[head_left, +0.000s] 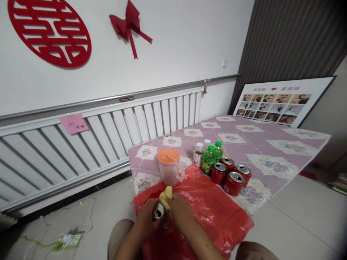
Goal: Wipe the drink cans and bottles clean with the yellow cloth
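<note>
My left hand point(147, 219) is wrapped round a dark drink can point(158, 210) whose opened top faces up toward me. Bunched in my right hand point(179, 213) is a yellow cloth point(166, 195), pressed close beside the can. Both hands are over a red plastic bag point(208, 206) spread across the table's near edge and hanging toward my lap. Just beyond them stands a clear plastic pitcher point(169, 171) with an orange lid. The can's lower part is hidden by my fingers.
Several opened red cans point(234, 184) stand right of the bag. Behind them are green-capped bottles point(208, 160) and white-capped bottles point(198, 153). A flowered tablecloth point(230, 126) covers the table, with a white radiator point(108, 133) along the wall. A power strip point(69, 241) lies on the floor at left.
</note>
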`<action>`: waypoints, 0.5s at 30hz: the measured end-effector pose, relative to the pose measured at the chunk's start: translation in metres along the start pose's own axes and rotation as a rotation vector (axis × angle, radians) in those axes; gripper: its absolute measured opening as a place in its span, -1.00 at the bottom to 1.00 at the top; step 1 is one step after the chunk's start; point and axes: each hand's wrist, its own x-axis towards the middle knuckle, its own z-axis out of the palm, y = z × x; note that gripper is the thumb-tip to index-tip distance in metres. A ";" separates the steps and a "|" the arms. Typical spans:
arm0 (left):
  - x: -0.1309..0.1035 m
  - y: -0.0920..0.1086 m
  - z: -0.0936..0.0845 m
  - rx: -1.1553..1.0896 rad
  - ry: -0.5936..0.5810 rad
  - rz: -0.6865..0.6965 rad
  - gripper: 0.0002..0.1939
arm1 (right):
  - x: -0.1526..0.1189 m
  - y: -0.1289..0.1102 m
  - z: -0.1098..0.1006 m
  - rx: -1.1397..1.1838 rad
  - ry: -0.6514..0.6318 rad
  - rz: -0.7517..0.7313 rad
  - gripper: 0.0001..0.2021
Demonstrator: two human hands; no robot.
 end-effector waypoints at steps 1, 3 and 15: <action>-0.001 -0.003 0.001 -0.009 0.004 0.004 -0.23 | 0.001 0.000 0.003 -0.013 -0.020 0.008 -0.62; -0.002 -0.008 0.002 -0.017 -0.001 0.006 -0.20 | 0.001 -0.001 0.008 -0.042 -0.062 0.021 -0.62; -0.005 -0.014 0.006 -0.044 0.014 0.011 -0.20 | -0.033 0.003 0.002 -0.104 -0.135 -0.019 -0.60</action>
